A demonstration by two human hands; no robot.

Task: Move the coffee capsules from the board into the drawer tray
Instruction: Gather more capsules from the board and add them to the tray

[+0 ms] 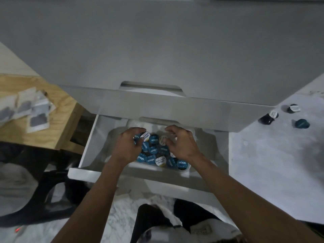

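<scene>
A heap of coffee capsules (154,149), mostly blue-lidded with a few white-lidded ones, lies in the white tray (150,170) inside the open drawer (91,137). Both my hands are down in the tray over the heap. My left hand (128,146) is curled around a few capsules, and blue and white lids peek out at its fingertips. My right hand (183,145) hovers with its fingers spread and bent, next to a white-lidded capsule (163,139). Three dark capsules (268,118) lie loose on the white surface (273,155) to the right.
The white cabinet front (157,58) rises above the drawer. A wooden table (57,123) at the left carries several flat sachets (37,120). A dark chair frame (43,190) stands at the lower left. My legs (157,223) are below the drawer front.
</scene>
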